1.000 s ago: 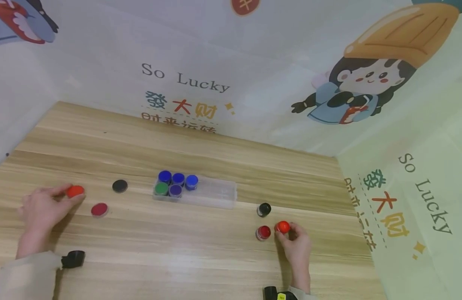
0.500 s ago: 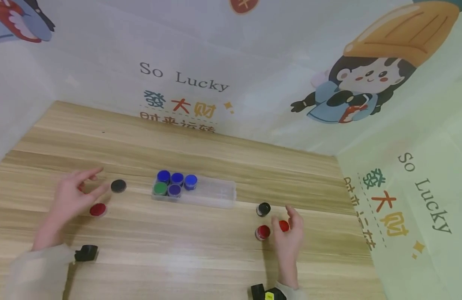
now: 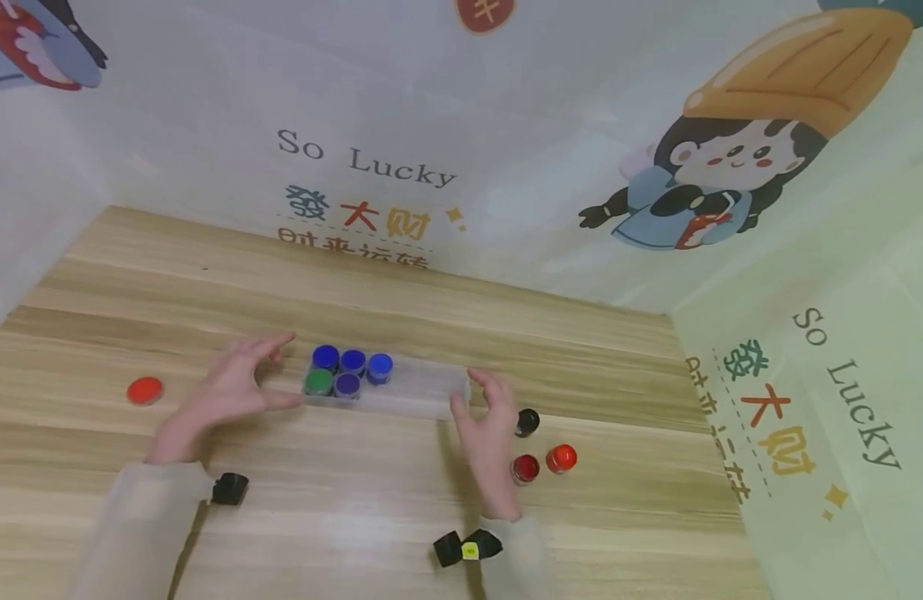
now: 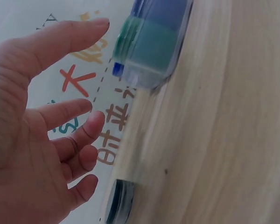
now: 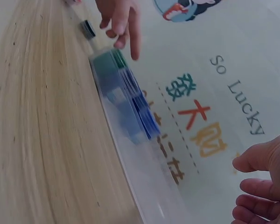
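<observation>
A clear plastic box (image 3: 427, 390) lies on the table, with several small jars in its left half: blue-lidded jars (image 3: 352, 362) and a green-lidded jar (image 3: 319, 382). My left hand (image 3: 229, 387) spreads thumb and fingers at the box's left end, holding nothing. At the right end, my right hand (image 3: 487, 429) has thumb and fingers apart around the corner, its fingertips overlapping the rim in the head view. The left wrist view shows a gap between the left fingers and the box. A flat black lid (image 4: 121, 200) lies beyond the left fingers.
An orange-red lid (image 3: 145, 390) lies at the far left. Right of my right hand stand a black jar (image 3: 527, 422), a dark red jar (image 3: 525, 468) and an orange-red jar (image 3: 562, 458). A printed cloth (image 3: 506, 192) rises behind the table.
My left hand has let go of the orange-red lid and moved right to the box. My right hand has left the orange-red jar and moved left to the box's other end.
</observation>
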Motion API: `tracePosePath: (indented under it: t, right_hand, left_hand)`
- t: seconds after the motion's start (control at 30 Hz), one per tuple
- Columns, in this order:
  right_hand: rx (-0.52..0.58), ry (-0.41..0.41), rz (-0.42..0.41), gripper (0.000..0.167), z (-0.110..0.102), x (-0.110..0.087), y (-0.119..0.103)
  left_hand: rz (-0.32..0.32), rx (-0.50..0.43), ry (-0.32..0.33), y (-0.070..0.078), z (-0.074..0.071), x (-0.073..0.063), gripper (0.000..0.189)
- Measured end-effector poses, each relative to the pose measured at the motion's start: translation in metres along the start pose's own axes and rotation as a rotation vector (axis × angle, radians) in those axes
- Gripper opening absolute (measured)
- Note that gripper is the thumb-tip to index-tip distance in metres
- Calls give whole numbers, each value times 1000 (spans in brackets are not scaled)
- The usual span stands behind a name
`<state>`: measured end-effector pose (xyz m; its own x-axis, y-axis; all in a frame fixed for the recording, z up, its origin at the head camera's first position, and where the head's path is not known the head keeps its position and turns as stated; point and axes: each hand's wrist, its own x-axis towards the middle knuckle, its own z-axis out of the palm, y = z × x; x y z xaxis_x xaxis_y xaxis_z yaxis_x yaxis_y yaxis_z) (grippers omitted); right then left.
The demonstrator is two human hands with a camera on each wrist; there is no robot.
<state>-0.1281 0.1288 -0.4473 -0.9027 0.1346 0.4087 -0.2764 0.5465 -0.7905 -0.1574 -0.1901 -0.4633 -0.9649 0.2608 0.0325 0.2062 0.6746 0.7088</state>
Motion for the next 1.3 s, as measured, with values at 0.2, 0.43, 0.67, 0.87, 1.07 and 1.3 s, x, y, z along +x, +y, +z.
tracePosePath:
  t: [0.2, 0.43, 0.67, 0.87, 1.07, 1.3]
  right_hand:
    - [10, -95, -3, 28, 28, 6, -6]
    - [-9, -227, 29, 24, 54, 7, -12]
    - [-125, -242, 59, 29, 72, 8, -15]
    - [-186, -241, 55, 29, 85, 10, -13]
    - [-260, -194, 63, 31, 98, 12, -13]
    - [-344, -153, 119, 34, 107, 13, -14]
  left_hand:
    - [18, 21, -35, 2, 6, 5, 93]
    - [25, 72, -49, 6, 13, 10, 92]
    - [30, 97, -34, 8, 17, 14, 89]
    - [34, 97, -20, 8, 19, 15, 88]
    - [27, 83, -16, 8, 19, 17, 87]
    - [18, 67, -23, 7, 20, 19, 87]
